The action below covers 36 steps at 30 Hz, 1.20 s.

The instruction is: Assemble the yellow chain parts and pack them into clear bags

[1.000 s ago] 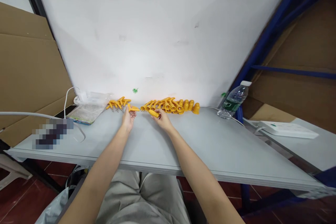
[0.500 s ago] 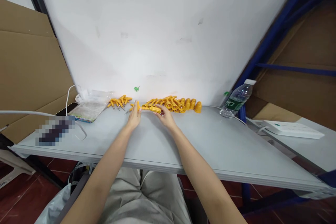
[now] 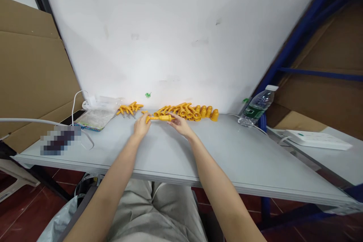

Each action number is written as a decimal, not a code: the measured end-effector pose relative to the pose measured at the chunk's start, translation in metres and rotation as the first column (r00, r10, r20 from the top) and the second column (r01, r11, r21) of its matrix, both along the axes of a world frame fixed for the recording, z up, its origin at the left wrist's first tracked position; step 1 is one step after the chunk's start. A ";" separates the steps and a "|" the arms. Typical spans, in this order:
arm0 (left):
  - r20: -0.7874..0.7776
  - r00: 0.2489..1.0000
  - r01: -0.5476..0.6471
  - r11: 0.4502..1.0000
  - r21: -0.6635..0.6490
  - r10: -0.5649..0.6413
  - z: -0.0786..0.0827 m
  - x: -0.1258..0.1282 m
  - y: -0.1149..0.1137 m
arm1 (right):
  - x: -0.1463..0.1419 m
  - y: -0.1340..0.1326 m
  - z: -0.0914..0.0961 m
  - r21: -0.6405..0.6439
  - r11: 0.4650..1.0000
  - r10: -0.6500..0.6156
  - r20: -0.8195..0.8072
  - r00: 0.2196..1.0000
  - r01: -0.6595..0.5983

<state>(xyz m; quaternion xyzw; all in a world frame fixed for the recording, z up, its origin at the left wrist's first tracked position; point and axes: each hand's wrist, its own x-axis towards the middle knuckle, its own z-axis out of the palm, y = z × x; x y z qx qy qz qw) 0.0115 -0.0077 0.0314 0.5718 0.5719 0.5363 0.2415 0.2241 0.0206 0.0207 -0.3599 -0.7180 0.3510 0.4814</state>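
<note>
A yellow plastic corkscrew (image 3: pixel 163 118) lies level between my two hands, just above the table. My left hand (image 3: pixel 141 126) is closed on its handle end, where a ridged shaft shows. Closed around the far end of its thicker, grooved body is my right hand (image 3: pixel 180 125). Behind my left hand lie several yellow T-shaped handles (image 3: pixel 131 107) with metal spirals. Past my right hand, several yellow bell-shaped pieces with handles (image 3: pixel 181 110) are bunched together, and a row of yellow cup-shaped caps (image 3: pixel 214 115) stands at their right end.
A clear plastic bag (image 3: pixel 98 115) and white cables sit at the left of the grey table (image 3: pixel 227 151). A water bottle (image 3: pixel 256 106) leans at the right, near a white power strip (image 3: pixel 317 140). A white wall panel (image 3: pixel 181 45) rises behind, with cardboard at the left.
The corkscrew has turned to lie more level. My left hand has shifted slightly left and down, and more of the ridged shaft and grooved body shows.
</note>
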 end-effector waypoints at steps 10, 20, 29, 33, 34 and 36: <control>-0.156 0.988 0.018 0.998 0.065 -0.008 0.003 0.000 -0.002 | 0.006 -0.009 0.010 -0.088 0.996 0.025 0.029 0.999 -0.022; 0.014 0.999 0.041 0.996 0.079 -0.042 0.007 0.004 -0.005 | -0.013 -0.021 0.018 -0.355 0.924 -0.172 -0.062 0.983 0.139; -0.318 0.947 -0.033 0.999 0.027 0.040 0.005 0.005 -0.005 | -0.002 -0.026 0.028 -0.309 0.950 0.000 -0.163 0.987 -0.051; -0.531 0.846 -0.012 0.997 0.071 0.048 0.005 0.007 -0.006 | -0.009 -0.025 0.027 -0.361 0.932 -0.104 -0.158 0.982 0.040; -0.554 0.831 -0.005 0.996 0.085 0.051 0.005 0.007 -0.006 | -0.011 -0.025 0.026 -0.379 0.922 -0.144 -0.143 0.979 0.080; -0.578 0.814 -0.005 0.995 0.102 0.063 0.004 0.009 -0.006 | -0.015 -0.026 0.026 -0.404 0.903 -0.210 -0.113 0.971 0.148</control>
